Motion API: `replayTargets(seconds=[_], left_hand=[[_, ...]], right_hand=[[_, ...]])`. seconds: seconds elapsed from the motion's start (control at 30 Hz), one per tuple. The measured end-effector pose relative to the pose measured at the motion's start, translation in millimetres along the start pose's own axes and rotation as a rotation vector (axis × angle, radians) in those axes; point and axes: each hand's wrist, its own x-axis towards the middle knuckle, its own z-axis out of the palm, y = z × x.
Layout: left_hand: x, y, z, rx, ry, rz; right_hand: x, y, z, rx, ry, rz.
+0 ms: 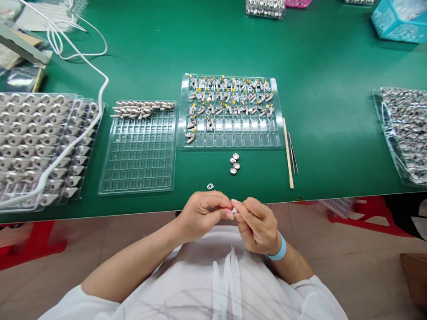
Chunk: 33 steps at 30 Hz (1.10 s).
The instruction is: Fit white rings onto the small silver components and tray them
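Observation:
Just past the table's front edge, my left hand point(207, 214) and my right hand point(258, 224) meet, both pinching one small whitish part point(235, 210) between the fingertips. Most of that part is hidden by the fingers. Several small round metallic pieces point(236, 166) lie on the green table beyond my hands. A thin white ring point(210, 186) rests nearer my left hand. Farther back, a clear tray point(233, 143) holds rows of small beige parts with yellow tips. Left of it, another clear tray point(140, 171) has beige parts piled along its far end.
A wooden stick point(288, 155) and metal tweezers point(293, 154) lie right of the middle tray. Stacked trays of beige parts point(30, 146) stand at left, crossed by a white cable point(102, 91). Another filled tray point(405, 133) is at right, with a blue basket point(398, 27) behind.

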Motion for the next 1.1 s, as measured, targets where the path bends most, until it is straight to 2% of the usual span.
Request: replayTargets(seconds=[0.23, 0.5, 0.8, 1.1], left_hand=[[3, 2, -5.8, 0.158, -0.006, 0.106], [2, 0, -5.4, 0.401, 0.054, 0.374], [3, 2, -2.8, 0.399, 0.06, 0.459], [5, 4, -1.1, 0.401, 0.082, 0.542]], right_hand=[[5, 1, -3, 0.079, -0.012, 0.063], [4, 2, -8, 0.292, -0.017, 0.277], [0, 0, -4, 0.438, 0.089, 0.42], [-4, 2, 3, 0.775, 0.159, 0.565]])
